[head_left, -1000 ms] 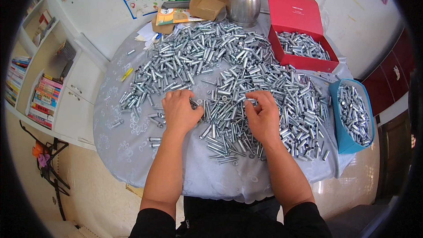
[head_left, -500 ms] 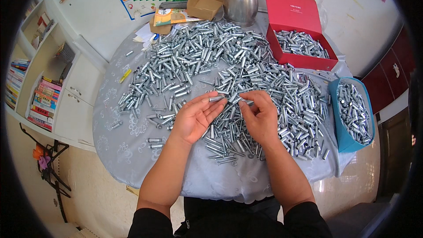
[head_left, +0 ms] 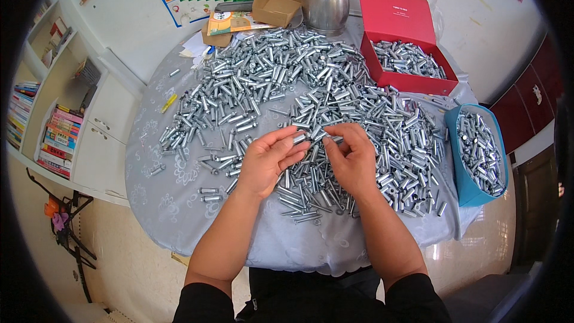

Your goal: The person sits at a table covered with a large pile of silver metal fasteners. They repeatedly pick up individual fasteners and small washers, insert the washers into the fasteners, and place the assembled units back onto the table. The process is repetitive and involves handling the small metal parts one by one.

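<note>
Across the desk [head_left: 170, 203], loose metal bolts [head_left: 275, 60] lie heaped, still unboxed. The left hand [head_left: 263, 161] pinches one bolt [head_left: 299, 139]; the right hand [head_left: 354, 158] curls just beside it, though I cannot tell its grip. Further right, a red box [head_left: 421, 85] and blue bin [head_left: 461, 185] already hold plenty.

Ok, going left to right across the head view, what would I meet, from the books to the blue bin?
Books, yellow pen, left hand with a metal bolt in its grip, right hand, blue bin.

A head-worn fisheye looks forward and down at bolts [head_left: 397, 134] across a nearby table [head_left: 170, 215].
</note>
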The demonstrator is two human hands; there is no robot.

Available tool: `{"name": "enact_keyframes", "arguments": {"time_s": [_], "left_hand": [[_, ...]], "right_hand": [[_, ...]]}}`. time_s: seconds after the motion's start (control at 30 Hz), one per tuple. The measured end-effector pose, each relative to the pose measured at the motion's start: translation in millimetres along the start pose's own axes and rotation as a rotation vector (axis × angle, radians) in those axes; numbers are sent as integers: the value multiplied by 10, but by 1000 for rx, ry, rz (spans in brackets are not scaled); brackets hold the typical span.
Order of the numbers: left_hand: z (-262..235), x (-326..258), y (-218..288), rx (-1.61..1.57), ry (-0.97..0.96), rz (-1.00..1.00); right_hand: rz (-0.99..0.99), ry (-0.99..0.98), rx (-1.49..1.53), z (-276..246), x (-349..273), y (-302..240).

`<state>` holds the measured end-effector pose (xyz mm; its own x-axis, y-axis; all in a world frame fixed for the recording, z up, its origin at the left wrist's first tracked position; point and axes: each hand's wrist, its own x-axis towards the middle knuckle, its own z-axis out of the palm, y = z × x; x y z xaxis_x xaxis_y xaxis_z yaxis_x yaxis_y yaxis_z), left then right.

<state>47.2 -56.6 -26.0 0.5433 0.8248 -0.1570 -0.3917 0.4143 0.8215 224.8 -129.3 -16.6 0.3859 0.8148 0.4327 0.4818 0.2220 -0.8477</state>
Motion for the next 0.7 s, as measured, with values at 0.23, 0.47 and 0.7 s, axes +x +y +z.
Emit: {"name": "enact_keyframes", "arguments": {"time_s": [0.23, 0.47, 0.7], "left_hand": [[-75, 39, -45, 47, 27, 124], [-15, 17, -38, 79, -70, 90], [30, 11, -55, 197, -17, 97]], "right_hand": [[38, -73, 35, 12, -9, 23], [136, -147, 180, 42, -32, 75], [277, -188, 278, -12, -13, 75]]}}
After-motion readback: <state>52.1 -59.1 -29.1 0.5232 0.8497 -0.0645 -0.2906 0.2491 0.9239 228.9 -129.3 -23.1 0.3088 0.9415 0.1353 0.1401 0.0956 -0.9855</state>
